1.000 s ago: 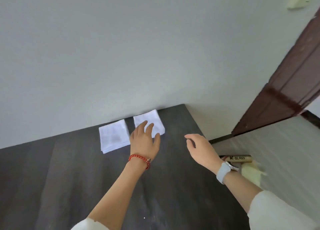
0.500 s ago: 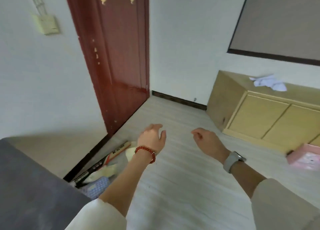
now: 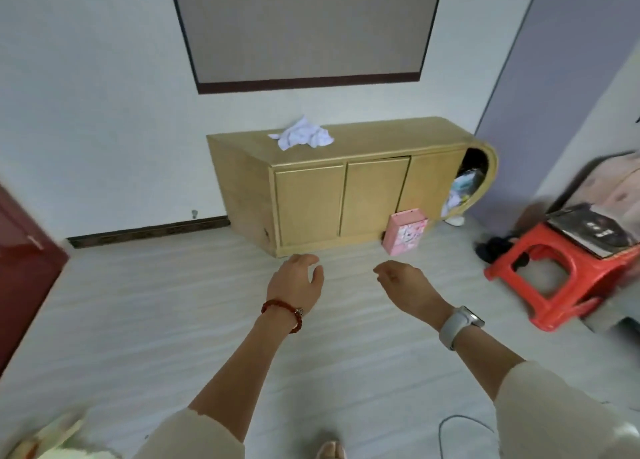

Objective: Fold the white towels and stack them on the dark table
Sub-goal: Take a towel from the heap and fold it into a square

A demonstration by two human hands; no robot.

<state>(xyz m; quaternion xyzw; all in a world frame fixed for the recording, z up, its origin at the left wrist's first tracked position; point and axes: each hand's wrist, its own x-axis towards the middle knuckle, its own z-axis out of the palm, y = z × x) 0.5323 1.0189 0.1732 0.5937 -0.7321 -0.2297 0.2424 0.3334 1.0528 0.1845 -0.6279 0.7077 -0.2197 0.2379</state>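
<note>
Both hands are out in front and carry nothing; the left hand [image 3: 296, 282], with a red bead bracelet [image 3: 282, 311] at the wrist, has its fingers loosely curled and apart, and the right hand [image 3: 403, 284], above a grey watch [image 3: 457, 325], hangs the same way, relaxed and empty; the crumpled white towels [image 3: 303, 137] lie in a heap on top of the wooden cabinet [image 3: 346, 188] against the far wall, near its left end, well apart from both hands; the dark table is not in view

The step in hand looks to be fetching the next towel; to do it well, cross the pale floor [image 3: 156, 320] straight to the cabinet, keeping clear of the pink box [image 3: 405, 232] leaning at its foot and the red stool [image 3: 554, 278] off to the right; lift one towel off the top of the heap by an edge or corner so the others stay put and it falls open for folding; use both hands so it does not drag

A second ago the view faced the dark table with two folded towels against the wall and the left hand over them; half a second ago it had swung past the red door, the cabinet far to the right; now the cabinet sits nearly centred and nearer, hands held as before
</note>
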